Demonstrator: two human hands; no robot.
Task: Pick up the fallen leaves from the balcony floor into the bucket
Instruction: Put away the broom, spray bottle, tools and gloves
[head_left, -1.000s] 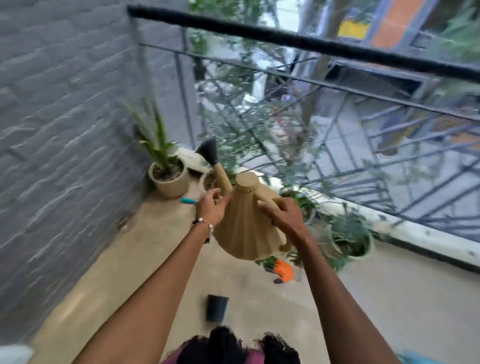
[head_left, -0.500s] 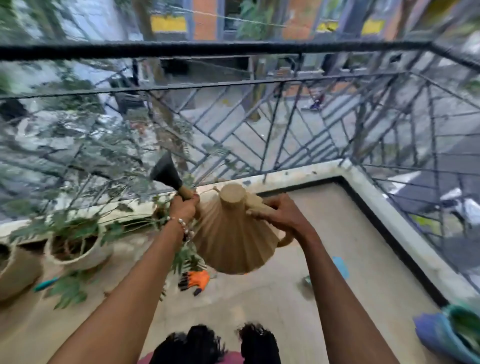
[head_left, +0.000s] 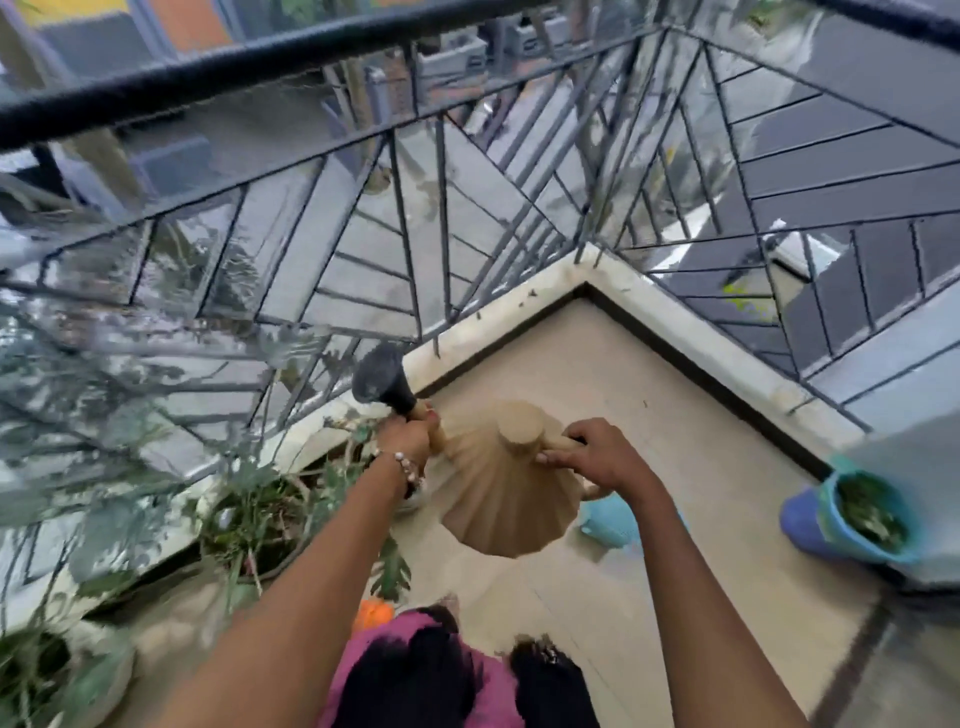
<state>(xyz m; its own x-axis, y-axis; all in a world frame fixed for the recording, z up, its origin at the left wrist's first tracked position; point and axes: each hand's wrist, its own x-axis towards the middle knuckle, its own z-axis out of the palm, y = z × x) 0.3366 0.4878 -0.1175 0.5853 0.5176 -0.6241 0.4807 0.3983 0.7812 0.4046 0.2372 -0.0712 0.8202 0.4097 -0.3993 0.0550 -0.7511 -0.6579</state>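
Observation:
I hold a tan ribbed watering can in the air over the balcony floor. My left hand grips its spout just below the black rose head. My right hand grips the handle next to the cap. A teal bucket with green leaves inside stands at the right, against a blue pot. No loose leaves on the floor show clearly.
Potted plants line the left ledge under the black metal railing. A light blue object lies on the floor beneath the can, partly hidden. An orange item sits near my feet. The railing corner is straight ahead.
The view has swung right, from the grey wall and pots to the railing corner. Both hands keep the same grip on the watering can. The teal bucket has come further into view.

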